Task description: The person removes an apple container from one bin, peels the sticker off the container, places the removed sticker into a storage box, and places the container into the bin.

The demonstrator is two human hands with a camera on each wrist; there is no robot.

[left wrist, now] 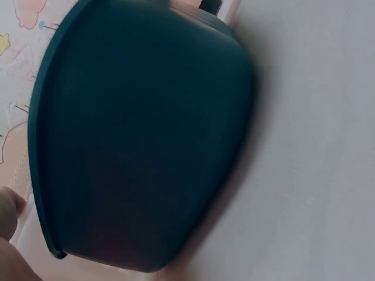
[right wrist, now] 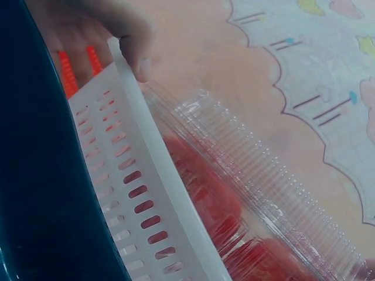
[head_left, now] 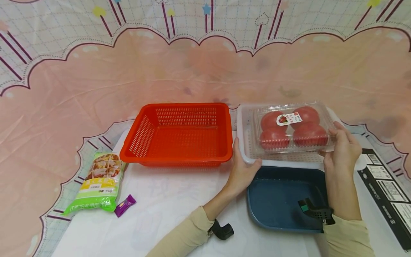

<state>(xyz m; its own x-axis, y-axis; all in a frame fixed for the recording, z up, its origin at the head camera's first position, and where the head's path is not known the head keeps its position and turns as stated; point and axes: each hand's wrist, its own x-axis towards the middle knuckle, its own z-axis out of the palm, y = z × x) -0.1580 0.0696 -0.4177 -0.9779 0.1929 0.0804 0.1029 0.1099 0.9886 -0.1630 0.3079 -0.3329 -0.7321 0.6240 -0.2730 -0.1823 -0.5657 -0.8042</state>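
Red basket (head_left: 189,142), white basket (head_left: 285,163) beside it, blue basin (head_left: 276,203) in front, clear tomato pack (head_left: 290,128) over the white basket, food bag (head_left: 97,184) at left, left hand (head_left: 240,172) gripping the white basket's corner, right hand (head_left: 343,148) gripping the pack's end, purple packet (head_left: 125,205) beside the bag

Reading from red basket (head_left: 189,142): open from above. Bare white sheet (head_left: 167,200) at 6 o'clock, passable. Snack bag (head_left: 101,184) blocks 8. Left hand (head_left: 241,168) plugs near gap toward white basket (head_left: 282,163) at 3, mostly roofed by tomato pack (head_left: 290,130). Blue tray (head_left: 279,201) crowds 4.
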